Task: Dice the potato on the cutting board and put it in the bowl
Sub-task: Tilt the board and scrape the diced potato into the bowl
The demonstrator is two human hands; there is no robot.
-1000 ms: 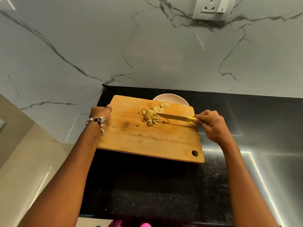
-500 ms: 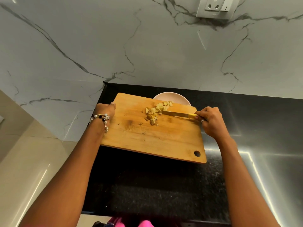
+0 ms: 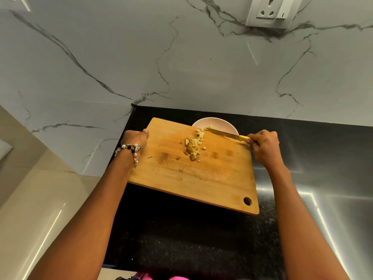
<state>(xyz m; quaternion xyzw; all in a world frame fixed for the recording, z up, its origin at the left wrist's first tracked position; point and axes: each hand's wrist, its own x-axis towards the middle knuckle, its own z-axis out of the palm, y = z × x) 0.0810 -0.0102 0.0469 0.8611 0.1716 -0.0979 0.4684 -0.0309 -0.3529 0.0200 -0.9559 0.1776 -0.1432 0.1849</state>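
Knife (image 3: 223,134) now nearer bowl (image 3: 222,123), right-hand fingers (image 3: 254,140) gripping its handle, left hand (image 3: 134,137) gripping cutting board (image 3: 201,178), potato dice (image 3: 193,148) between.

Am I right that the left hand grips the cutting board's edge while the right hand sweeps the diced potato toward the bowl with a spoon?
Not quite: in the head view the right hand holds a yellow-handled knife, not a spoon. The left hand does grip the cutting board, with diced potato near the bowl.

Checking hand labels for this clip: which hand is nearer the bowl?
Right. The right hand holds the knife just right of the bowl, its blade reaching over the rim. The left hand grips the board's far left edge.
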